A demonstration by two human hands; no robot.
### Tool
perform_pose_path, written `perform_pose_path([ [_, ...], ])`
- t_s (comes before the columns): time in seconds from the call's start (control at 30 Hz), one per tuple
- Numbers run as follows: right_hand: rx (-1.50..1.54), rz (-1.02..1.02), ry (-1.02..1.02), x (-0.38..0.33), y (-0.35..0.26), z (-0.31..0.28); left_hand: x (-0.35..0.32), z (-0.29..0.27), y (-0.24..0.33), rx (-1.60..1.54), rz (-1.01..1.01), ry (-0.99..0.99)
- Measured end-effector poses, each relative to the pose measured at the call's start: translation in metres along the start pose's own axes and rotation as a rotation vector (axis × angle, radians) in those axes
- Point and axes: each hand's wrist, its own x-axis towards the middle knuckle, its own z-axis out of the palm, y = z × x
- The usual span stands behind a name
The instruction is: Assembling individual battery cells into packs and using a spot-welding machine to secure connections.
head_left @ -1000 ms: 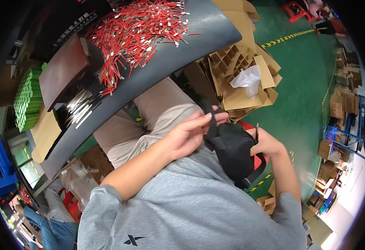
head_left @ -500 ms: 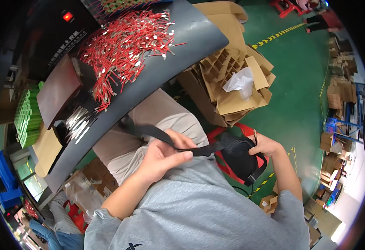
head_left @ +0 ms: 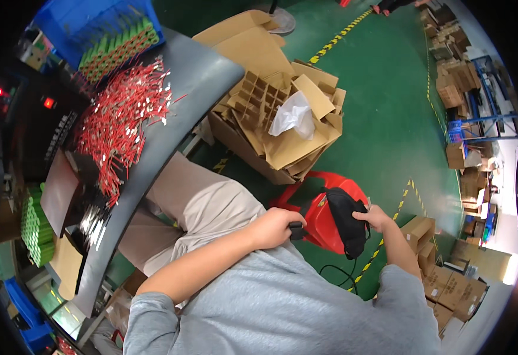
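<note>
A dark grey curved workbench [head_left: 170, 112] runs down the left side, strewn with a heap of thin red wires with white tips [head_left: 120, 121], and green cylinders fill a blue plastic crate [head_left: 102, 35] at its far end. Right of it lies a pile of flattened brown cardboard boxes and dividers [head_left: 271, 112] holding crumpled white plastic.

At the person's waist, the left hand [head_left: 274, 226] is closed in a fist around a small black clip or strap end [head_left: 295, 230], forearm bent across the grey sweatshirt. Further right sits the black fabric pouch [head_left: 346, 220], oval and padded, over a red plastic stool [head_left: 318, 210] on the green floor. Its long axis runs roughly up and down the view, tilted slightly, its lower end toward the body. The right hand [head_left: 376, 219] grips the pouch's right edge, fingers curled onto it.
</note>
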Motion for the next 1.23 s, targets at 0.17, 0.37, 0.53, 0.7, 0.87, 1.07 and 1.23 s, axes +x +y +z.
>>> perform_pose_path([
  [0.17, 0.085, -0.041, 0.257, 0.008, 0.041, 0.007, 0.023, 0.014, -0.005, 0.067, 0.170, -0.017],
  [0.37, -0.113, -0.121, 0.504, 0.011, 0.057, 0.031, 0.002, -0.001, -0.017, 0.076, -0.036, -0.129],
  [0.53, -0.337, -0.089, 0.554, 0.021, 0.054, 0.033, -0.030, -0.026, -0.015, -0.100, -0.140, 0.007],
  [0.7, -0.751, 0.031, 0.418, 0.010, 0.008, 0.019, -0.079, -0.050, -0.017, -0.286, -0.115, 0.268],
  [0.87, -0.877, -0.301, 0.614, 0.018, -0.085, 0.057, -0.143, -0.068, -0.006, -0.378, -0.096, 0.437],
  [1.07, -0.548, -0.608, -0.242, -0.067, -0.277, 0.245, -0.232, -0.097, 0.054, -0.347, -0.033, 0.497],
  [1.23, -0.214, -0.792, -0.951, -0.101, -0.340, 0.325, -0.333, -0.125, 0.092, -0.257, 0.077, 0.922],
])
